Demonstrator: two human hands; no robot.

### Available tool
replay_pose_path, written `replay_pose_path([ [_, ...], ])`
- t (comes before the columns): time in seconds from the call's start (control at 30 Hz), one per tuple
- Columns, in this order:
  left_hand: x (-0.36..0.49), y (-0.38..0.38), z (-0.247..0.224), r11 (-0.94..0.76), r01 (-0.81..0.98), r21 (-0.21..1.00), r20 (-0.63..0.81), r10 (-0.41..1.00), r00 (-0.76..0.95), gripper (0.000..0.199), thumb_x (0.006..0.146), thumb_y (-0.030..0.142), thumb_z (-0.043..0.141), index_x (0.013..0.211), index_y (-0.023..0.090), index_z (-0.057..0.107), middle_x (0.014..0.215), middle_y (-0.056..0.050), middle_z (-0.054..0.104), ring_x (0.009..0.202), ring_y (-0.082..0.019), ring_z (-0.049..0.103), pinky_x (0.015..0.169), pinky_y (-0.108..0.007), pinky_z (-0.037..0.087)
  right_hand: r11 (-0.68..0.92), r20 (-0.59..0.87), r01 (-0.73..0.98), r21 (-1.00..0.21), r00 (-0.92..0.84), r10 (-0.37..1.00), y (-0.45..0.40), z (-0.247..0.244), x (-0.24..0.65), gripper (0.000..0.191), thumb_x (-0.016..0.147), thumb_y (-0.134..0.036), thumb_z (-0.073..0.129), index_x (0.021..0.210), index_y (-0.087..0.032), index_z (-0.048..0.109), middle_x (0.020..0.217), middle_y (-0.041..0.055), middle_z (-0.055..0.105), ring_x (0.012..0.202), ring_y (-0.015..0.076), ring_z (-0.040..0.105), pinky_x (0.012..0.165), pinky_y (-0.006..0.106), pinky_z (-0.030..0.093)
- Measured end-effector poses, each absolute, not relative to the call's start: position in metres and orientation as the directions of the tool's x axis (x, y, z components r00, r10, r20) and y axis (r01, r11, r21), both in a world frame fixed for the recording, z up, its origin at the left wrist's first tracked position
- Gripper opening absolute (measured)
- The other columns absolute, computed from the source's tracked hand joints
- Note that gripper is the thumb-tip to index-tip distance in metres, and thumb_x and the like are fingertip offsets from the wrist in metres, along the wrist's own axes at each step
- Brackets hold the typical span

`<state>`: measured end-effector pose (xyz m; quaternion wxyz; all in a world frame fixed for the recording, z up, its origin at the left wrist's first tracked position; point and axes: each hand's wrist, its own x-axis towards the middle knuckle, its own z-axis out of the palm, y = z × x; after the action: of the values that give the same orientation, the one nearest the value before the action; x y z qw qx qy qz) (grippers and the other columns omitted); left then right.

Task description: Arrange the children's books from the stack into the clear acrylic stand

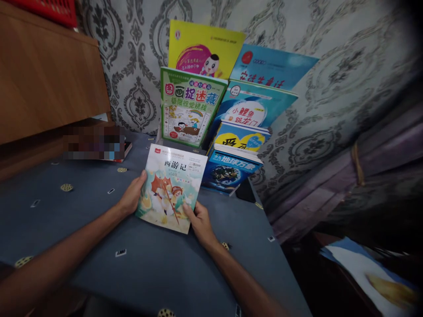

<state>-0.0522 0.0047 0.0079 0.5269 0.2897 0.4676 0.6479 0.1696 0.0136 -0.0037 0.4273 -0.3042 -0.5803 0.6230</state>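
A thin picture-cover book (172,189) with a white top and a cartoon figure is held up between both hands over the table. My left hand (133,192) grips its left edge, fingers mostly behind the cover. On the lower right edge is my right hand (200,220), its thumb on the front and its other fingers partly hidden behind. Just beyond, a green book (191,110) stands upright in front of a yellow book (201,48). To the right, a blue book with a globe (228,171) stands at the front of a stepped row of books.
The row also holds a yellow-and-blue book (243,137), a teal book (257,103) and a blue book (272,66) by the patterned wall. A blurred-out book (95,143) lies near a wooden cabinet (49,70). The dark table (99,259) ends at a right edge.
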Motion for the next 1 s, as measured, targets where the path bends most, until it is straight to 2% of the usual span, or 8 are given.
replay_pose_path([
  [0.2, -0.061, 0.004, 0.01, 0.183, -0.398, 0.899, -0.267, 0.949, -0.168, 0.046, 0.084, 0.06, 0.066, 0.092, 0.016, 0.077, 0.082, -0.011, 0.08, 0.07, -0.028, 0.077, 0.064, -0.037, 0.062, -0.033, 0.067, -0.225, -0.974, -0.424, 0.903, 0.019, -0.006, 0.172, 0.052, 0.08, -0.069, 0.067, 0.088, -0.018, 0.074, 0.074, 0.0049, 0.075, 0.073, 0.0251, 0.071, 0.06, 0.034, 0.06],
  [0.33, -0.073, 0.004, 0.015, 0.363, -0.304, 0.881, -0.387, 0.922, -0.021, 0.044, 0.078, 0.058, 0.073, 0.078, 0.015, 0.078, 0.07, -0.014, 0.078, 0.054, -0.025, 0.072, 0.053, -0.034, 0.059, -0.055, 0.052, -0.346, -0.937, -0.294, 0.954, 0.029, -0.009, 0.174, 0.048, 0.076, -0.067, 0.073, 0.078, -0.02, 0.067, 0.058, -0.0012, 0.063, 0.046, 0.0136, 0.055, 0.036, 0.023, 0.044],
  [0.43, -0.082, 0.002, 0.02, 0.41, -0.214, 0.887, -0.398, 0.912, 0.098, 0.043, 0.072, 0.058, 0.079, 0.071, 0.015, 0.078, 0.069, -0.015, 0.077, 0.049, -0.024, 0.069, 0.047, -0.031, 0.055, -0.08, 0.03, -0.369, -0.926, -0.283, 0.959, 0.033, -0.007, 0.176, 0.045, 0.074, -0.061, 0.078, 0.083, -0.018, 0.067, 0.06, -0.0016, 0.063, 0.044, 0.0105, 0.051, 0.033, 0.02, 0.038],
  [0.63, -0.102, 0.001, 0.025, 0.398, 0.001, 0.917, -0.393, 0.907, 0.152, 0.044, 0.067, 0.058, 0.082, 0.077, 0.015, 0.079, 0.072, -0.013, 0.078, 0.053, -0.023, 0.069, 0.046, -0.028, 0.052, -0.114, -0.01, -0.28, -0.953, -0.347, 0.938, 0.034, -0.008, 0.187, 0.046, 0.071, -0.056, 0.08, 0.095, -0.019, 0.07, 0.062, -0.0036, 0.065, 0.047, 0.0103, 0.055, 0.037, 0.019, 0.044],
  [0.77, -0.104, 0.003, 0.028, 0.109, 0.319, 0.942, -0.183, 0.96, 0.214, 0.031, 0.072, 0.05, 0.08, 0.072, 0.019, 0.076, 0.066, -0.005, 0.073, 0.052, -0.017, 0.063, 0.046, -0.022, 0.044, -0.088, -0.029, -0.123, -0.988, -0.419, 0.908, 0.032, -0.013, 0.199, 0.043, 0.072, -0.056, 0.079, 0.089, -0.017, 0.071, 0.059, -0.0034, 0.065, 0.044, 0.0082, 0.052, 0.038, 0.019, 0.042],
  [0.87, -0.098, 0.0, 0.03, -0.114, 0.697, 0.708, -0.026, 0.982, 0.188, 0.031, 0.083, 0.052, 0.067, 0.083, 0.021, 0.074, 0.069, -0.002, 0.068, 0.064, -0.018, 0.062, 0.06, -0.025, 0.046, -0.07, -0.031, -0.074, -0.995, -0.437, 0.899, 0.031, -0.015, 0.205, 0.044, 0.074, -0.059, 0.075, 0.088, -0.017, 0.072, 0.061, -0.0028, 0.065, 0.046, 0.0082, 0.052, 0.039, 0.019, 0.043],
  [0.93, -0.092, -0.004, 0.028, -0.163, 0.859, 0.486, 0.035, 0.985, 0.167, 0.035, 0.091, 0.052, 0.056, 0.103, 0.023, 0.072, 0.09, -0.004, 0.072, 0.085, -0.024, 0.066, 0.076, -0.032, 0.05, -0.069, -0.036, -0.058, -0.996, -0.447, 0.894, 0.032, -0.015, 0.207, 0.045, 0.075, -0.06, 0.073, 0.087, -0.017, 0.072, 0.064, -0.0018, 0.066, 0.047, 0.0084, 0.053, 0.04, 0.019, 0.043],
  [1.0, -0.086, -0.007, 0.026, -0.219, 0.913, 0.344, 0.101, 0.975, 0.196, 0.039, 0.096, 0.05, 0.048, 0.119, 0.024, 0.066, 0.115, -0.007, 0.069, 0.108, -0.028, 0.063, 0.094, -0.041, 0.048, -0.069, -0.039, -0.049, -0.996, -0.459, 0.888, 0.033, -0.015, 0.208, 0.046, 0.077, -0.061, 0.072, 0.09, -0.017, 0.072, 0.069, -0.0003, 0.067, 0.052, 0.0093, 0.055, 0.042, 0.02, 0.044],
])
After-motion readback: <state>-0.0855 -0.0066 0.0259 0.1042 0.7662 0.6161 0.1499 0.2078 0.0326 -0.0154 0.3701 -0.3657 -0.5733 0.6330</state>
